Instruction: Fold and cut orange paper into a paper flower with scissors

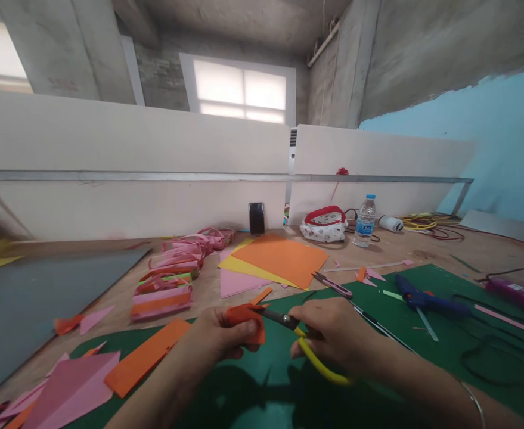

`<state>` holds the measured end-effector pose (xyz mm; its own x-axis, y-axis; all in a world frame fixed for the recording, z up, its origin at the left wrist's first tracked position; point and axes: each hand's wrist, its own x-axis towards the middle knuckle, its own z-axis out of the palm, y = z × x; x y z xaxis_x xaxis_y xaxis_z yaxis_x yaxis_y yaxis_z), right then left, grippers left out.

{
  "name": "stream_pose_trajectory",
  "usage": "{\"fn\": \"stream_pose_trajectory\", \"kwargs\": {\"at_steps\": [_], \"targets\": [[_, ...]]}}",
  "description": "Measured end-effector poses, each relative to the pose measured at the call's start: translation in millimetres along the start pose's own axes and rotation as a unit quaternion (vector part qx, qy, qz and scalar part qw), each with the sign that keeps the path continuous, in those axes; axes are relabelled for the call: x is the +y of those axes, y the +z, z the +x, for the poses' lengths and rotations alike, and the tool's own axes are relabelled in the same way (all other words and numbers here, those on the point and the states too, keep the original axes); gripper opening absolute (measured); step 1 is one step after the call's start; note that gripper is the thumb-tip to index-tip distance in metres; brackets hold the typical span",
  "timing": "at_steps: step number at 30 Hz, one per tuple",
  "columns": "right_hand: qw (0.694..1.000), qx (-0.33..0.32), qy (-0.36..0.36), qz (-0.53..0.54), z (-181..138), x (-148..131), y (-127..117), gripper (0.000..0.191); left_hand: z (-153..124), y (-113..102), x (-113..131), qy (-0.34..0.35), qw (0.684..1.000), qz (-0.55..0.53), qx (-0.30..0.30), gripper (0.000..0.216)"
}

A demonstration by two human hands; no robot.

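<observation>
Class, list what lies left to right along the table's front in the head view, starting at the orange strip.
Orange strip, left hand gripping an orange scrap, scissors, right hand, blue glue gun, pink tool.

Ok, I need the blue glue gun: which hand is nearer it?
Right. The right hand, on the yellow scissors, sits left of the glue gun; the left hand, pinching orange paper, is farther left.

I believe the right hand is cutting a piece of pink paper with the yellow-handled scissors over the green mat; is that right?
Not quite: the head view shows orange paper, not pink. The right hand is cutting it with the yellow-handled scissors over the green mat, while the left hand holds it.
</observation>
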<state>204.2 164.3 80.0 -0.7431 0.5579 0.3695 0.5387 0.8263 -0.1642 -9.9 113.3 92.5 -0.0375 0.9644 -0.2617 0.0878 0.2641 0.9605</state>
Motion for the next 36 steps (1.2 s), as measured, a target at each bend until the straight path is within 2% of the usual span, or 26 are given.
{"fn": "stream_pose_trajectory", "kwargs": {"at_steps": [8,15,24,29,33,36], "targets": [[0.998,-0.025,-0.043,-0.024,-1,2,-4,0.040,0,1,1,0.018,0.997,0.063,-0.043,0.023],[0.998,-0.027,-0.058,-0.016,-1,-1,-13,0.036,-1,-3,2,0.016,0.996,0.059,-0.064,0.018],[0.997,-0.058,-0.044,0.009,-1,-3,-9,0.036,12,-1,-16,0.052,0.991,0.070,-0.097,0.014],[0.998,-0.047,-0.031,0.020,-1,-3,-11,0.038,11,1,-12,0.029,0.996,0.054,-0.061,0.012],[0.999,-0.017,-0.025,0.019,0,1,-13,0.038,5,1,-5,0.063,0.997,0.000,-0.044,0.026],[0.999,-0.004,-0.026,0.025,0,4,-14,0.037,2,-2,-1,0.074,0.996,-0.044,0.007,0.029]]}}
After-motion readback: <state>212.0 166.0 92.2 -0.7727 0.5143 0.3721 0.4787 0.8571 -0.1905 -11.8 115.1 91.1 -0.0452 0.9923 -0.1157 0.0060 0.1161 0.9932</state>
